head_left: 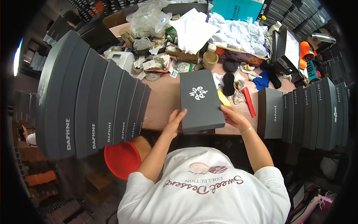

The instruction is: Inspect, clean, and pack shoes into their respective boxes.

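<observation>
A dark grey shoebox [203, 108] with white lettering on its closed lid is between my two hands, over the near edge of the table. My left hand [174, 122] grips its left side close to the near corner. On the opposite side, my right hand [234, 116] closes on the right edge. Just beyond my right fingers lies a yellow strip-like object [223, 98], partly hidden by the box. A red flat-handled tool [248, 102] and a black oval brush or pad [228, 84] rest to the right of the box.
Tall stacks of grey shoeboxes stand at left [100, 97] and right [274, 112]. Across the back are a crumpled white paper heap [238, 33], a yellowish jar [210, 58], small tags [158, 62] and a white device [121, 60]. A red bucket [121, 160] sits below the table at left.
</observation>
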Motion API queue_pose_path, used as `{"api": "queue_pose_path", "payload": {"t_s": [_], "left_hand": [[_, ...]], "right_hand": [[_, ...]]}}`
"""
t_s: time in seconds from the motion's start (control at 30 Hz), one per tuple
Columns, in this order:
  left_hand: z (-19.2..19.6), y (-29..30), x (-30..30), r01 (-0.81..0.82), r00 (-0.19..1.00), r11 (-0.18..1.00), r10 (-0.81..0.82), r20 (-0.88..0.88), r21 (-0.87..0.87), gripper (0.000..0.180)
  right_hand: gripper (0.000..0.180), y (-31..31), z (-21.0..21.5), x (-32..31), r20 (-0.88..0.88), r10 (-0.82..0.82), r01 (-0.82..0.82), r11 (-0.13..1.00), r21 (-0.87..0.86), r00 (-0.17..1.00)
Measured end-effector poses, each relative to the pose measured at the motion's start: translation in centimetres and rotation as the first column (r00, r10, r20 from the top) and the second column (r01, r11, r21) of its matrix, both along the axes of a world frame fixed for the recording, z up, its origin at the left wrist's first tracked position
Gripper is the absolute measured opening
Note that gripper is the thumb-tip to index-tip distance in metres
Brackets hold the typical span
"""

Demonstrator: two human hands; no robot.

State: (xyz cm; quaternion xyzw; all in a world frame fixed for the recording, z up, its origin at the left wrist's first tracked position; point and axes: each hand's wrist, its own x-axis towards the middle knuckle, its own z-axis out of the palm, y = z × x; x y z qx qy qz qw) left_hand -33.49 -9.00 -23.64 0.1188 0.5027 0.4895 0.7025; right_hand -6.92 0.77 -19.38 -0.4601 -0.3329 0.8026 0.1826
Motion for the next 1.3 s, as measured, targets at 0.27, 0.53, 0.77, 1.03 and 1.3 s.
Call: {"api": "queue_pose_path", "payload": {"t_s": [0.27, 0.53, 0.77, 1.03, 1.3], "left_hand": [[6.8, 2.1, -9.4, 0.105, 0.357, 0.878, 0.405, -0.842, 0.467, 0.043], [-1.2, 5.9, 5.0, 0.773, -0.151, 0.634, 0.206, -0.967, 0.015, 0.037], [-1.1, 4.0, 1.5, 0.666, 0.354, 0.713, -0.045, -0.934, 0.218, 0.025], [8.6, 10.8, -3.1, 0.365, 0.686, 0.828, 0.07, -0.724, 0.426, 0.048], [7.2, 8.9, 2.4, 0.244, 0.877, 0.965, -0.261, 0.403, 0.094, 0.075]], "right_hand": [[0.05, -7.6, 2.7, -12.3, 0.434, 0.284, -0.517, 0.398, 0.758, 0.855], [0.058, 4.3, -7.5, -6.6, 0.88, -0.221, -0.881, 0.136, 0.454, 0.42], [0.038, 9.7, -3.3, -2.8, 0.545, -0.155, -0.399, 0.524, 0.752, 0.824], [0.037, 9.6, 6.7, -2.8, 0.418, 0.407, -0.579, 0.475, 0.663, 0.812], [0.023, 5.1, 8.1, -7.2, 0.532, -0.105, -0.542, -0.113, 0.833, 0.84]]}}
